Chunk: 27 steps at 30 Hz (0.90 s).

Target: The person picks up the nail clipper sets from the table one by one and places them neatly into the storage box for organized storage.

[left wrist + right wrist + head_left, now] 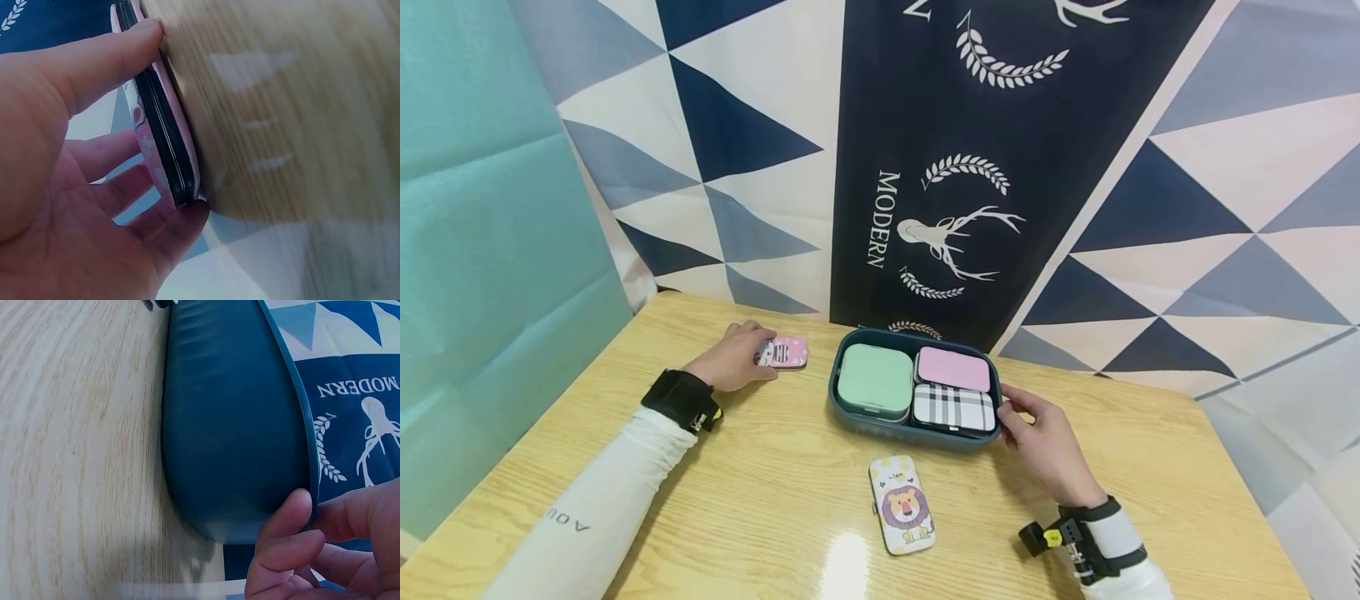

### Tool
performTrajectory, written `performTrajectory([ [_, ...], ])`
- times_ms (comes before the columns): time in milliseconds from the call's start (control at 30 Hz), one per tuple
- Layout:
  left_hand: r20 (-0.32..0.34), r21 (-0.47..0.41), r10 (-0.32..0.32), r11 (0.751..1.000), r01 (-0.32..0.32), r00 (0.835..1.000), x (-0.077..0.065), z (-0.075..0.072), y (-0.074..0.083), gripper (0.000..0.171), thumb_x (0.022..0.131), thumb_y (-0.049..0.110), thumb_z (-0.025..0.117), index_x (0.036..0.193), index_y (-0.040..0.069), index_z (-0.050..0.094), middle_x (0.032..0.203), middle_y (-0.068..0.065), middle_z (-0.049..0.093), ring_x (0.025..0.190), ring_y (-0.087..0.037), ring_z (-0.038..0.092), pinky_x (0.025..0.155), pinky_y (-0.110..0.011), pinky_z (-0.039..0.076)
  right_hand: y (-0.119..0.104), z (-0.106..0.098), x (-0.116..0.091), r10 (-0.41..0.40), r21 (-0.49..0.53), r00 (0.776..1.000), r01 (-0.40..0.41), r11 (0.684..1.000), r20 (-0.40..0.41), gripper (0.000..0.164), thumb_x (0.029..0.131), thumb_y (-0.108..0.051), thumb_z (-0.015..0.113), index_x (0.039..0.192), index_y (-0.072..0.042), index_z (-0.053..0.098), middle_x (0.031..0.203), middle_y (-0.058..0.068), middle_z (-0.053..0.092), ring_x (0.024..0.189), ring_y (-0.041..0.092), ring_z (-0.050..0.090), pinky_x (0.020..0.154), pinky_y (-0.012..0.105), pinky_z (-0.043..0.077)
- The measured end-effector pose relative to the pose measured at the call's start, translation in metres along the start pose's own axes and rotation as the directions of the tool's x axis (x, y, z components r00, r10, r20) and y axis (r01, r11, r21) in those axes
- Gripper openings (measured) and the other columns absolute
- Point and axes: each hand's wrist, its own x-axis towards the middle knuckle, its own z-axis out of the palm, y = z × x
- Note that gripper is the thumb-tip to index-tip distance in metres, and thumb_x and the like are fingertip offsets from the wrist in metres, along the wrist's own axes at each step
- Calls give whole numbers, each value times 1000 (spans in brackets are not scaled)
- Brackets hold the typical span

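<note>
My left hand (736,358) grips a flat pink patterned case (790,352) at the back left of the table. In the left wrist view, the thumb lies on one edge of the pink case (164,134) and the fingers reach round the other side. My right hand (1047,437) pinches the right end of a dark blue basket (880,429); its rim (300,394) sits between thumb and fingers in the right wrist view. Inside the basket are a light green case (876,379), a pink case (953,369) and a plaid case (953,407).
A white case with a lion picture (902,505) lies on the wooden table (760,500), in front of the basket. Behind the table's back edge hangs a patterned cloth (760,208), with a teal cloth (497,250) to the left.
</note>
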Motion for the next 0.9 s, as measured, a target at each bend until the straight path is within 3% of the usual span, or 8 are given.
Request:
performTrajectory([
  [533, -13, -6, -2, 1000, 1, 1000, 0, 4, -2, 66, 97, 21, 79, 147, -12, 50, 145, -29, 50, 129, -45, 46, 109, -56, 41, 0, 0, -1, 6, 20, 1000, -6, 1000, 3, 46, 112, -12, 51, 155, 4, 49, 121, 20, 57, 84, 19, 60, 68, 28, 53],
  [900, -44, -16, 32, 999, -33, 999, -2, -4, 3, 67, 98, 20, 78, 148, -12, 48, 145, -30, 50, 127, -45, 44, 106, -56, 41, 0, 0, -1, -1, 20, 1000, 1, 1000, 3, 45, 112, -12, 51, 154, 4, 50, 122, 21, 57, 85, 20, 60, 67, 27, 52],
])
